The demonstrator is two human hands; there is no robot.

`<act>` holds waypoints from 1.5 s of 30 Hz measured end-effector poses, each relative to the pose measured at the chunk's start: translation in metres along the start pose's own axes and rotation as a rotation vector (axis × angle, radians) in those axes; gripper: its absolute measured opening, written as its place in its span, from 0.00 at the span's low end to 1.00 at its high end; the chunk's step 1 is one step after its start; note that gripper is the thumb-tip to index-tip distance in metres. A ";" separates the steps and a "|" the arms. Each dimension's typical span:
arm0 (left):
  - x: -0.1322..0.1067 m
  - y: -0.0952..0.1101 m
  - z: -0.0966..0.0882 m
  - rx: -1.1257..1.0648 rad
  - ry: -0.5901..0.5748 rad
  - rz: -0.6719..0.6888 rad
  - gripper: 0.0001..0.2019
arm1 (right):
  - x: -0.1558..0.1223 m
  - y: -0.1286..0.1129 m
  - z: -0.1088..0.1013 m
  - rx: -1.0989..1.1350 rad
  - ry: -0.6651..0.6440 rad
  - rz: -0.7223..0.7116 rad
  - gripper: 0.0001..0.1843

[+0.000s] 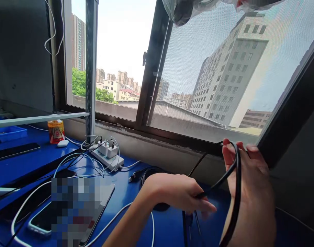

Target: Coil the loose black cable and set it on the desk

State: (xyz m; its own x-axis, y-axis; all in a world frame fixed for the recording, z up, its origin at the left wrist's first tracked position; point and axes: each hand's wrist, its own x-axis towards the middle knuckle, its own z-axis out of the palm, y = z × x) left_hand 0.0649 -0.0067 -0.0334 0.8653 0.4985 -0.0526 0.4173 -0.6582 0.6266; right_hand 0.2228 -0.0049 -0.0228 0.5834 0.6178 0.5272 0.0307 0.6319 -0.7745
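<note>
A thick black cable (238, 192) runs in a loop between my two hands in front of the window. My right hand (249, 178) is raised with its palm showing and its fingers curled, and the cable bends over at its fingertips and hangs down along the wrist. My left hand (180, 192) reaches in from the lower left and pinches the cable between thumb and fingers. Below it, dark strands and a plug-like end (189, 219) hang down, partly blurred. On the blue table behind my left wrist lies another coiled black cable (146, 175) with a metal plug.
A white power strip (108, 159) with chargers stands by the wall. White cables, a phone (41, 219) and a partly blurred flat device (102, 209) cover the left of the table (126, 192). Farther back are an orange-red container (56, 132), a blue tray (10, 133) and a metal post (91, 68).
</note>
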 end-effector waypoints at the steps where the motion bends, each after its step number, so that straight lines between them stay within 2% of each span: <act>1: 0.000 0.001 -0.001 -0.025 0.009 0.015 0.14 | -0.001 -0.003 0.002 0.045 0.056 0.066 0.23; 3: -0.003 0.003 -0.004 -0.054 0.075 0.063 0.14 | -0.004 -0.008 0.007 0.156 0.187 0.184 0.24; 5: -0.008 0.003 -0.007 -0.073 0.166 0.099 0.14 | -0.005 -0.012 0.008 0.123 0.188 0.188 0.24; 10: -0.016 0.002 -0.013 -0.327 0.434 0.206 0.14 | -0.003 -0.013 -0.004 -0.172 0.035 0.222 0.25; 14: -0.013 0.001 -0.015 -0.510 0.628 0.318 0.16 | -0.003 -0.013 -0.012 -0.299 -0.106 0.313 0.24; 20: -0.013 -0.004 -0.020 -0.557 0.785 0.266 0.17 | -0.008 -0.012 -0.015 -0.419 -0.366 0.381 0.24; 22: -0.016 -0.008 -0.024 -0.579 0.856 0.255 0.17 | -0.010 -0.015 -0.016 -0.441 -0.325 0.384 0.23; 25: -0.022 -0.016 -0.031 -0.650 1.039 0.262 0.15 | -0.011 -0.022 -0.018 -0.392 -0.177 0.275 0.19; 28: -0.029 -0.019 -0.037 -0.734 1.197 0.337 0.11 | -0.012 -0.026 -0.017 -0.362 -0.112 0.190 0.23; 31: -0.033 -0.016 -0.040 -0.831 1.275 0.380 0.09 | -0.013 -0.024 -0.012 -0.335 -0.105 0.142 0.28; 35: -0.029 -0.012 -0.038 -0.887 1.331 0.339 0.11 | -0.012 -0.015 -0.010 -0.314 -0.124 0.018 0.27; 39: -0.023 -0.012 -0.035 -0.856 1.279 0.322 0.11 | -0.011 -0.012 -0.013 -0.353 -0.181 -0.003 0.24; 42: -0.021 -0.007 -0.032 -0.853 1.149 0.325 0.15 | -0.010 -0.014 -0.013 -0.346 -0.091 0.005 0.23; 45: -0.018 0.004 -0.023 -0.813 0.923 0.333 0.26 | -0.010 -0.012 -0.006 -0.275 -0.041 -0.111 0.21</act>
State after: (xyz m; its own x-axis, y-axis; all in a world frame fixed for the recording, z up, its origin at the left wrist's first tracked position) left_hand 0.0443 -0.0057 -0.0122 0.2449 0.7975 0.5514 -0.3547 -0.4556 0.8165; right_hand 0.2215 -0.0218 -0.0212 0.5309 0.5740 0.6234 0.3148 0.5494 -0.7740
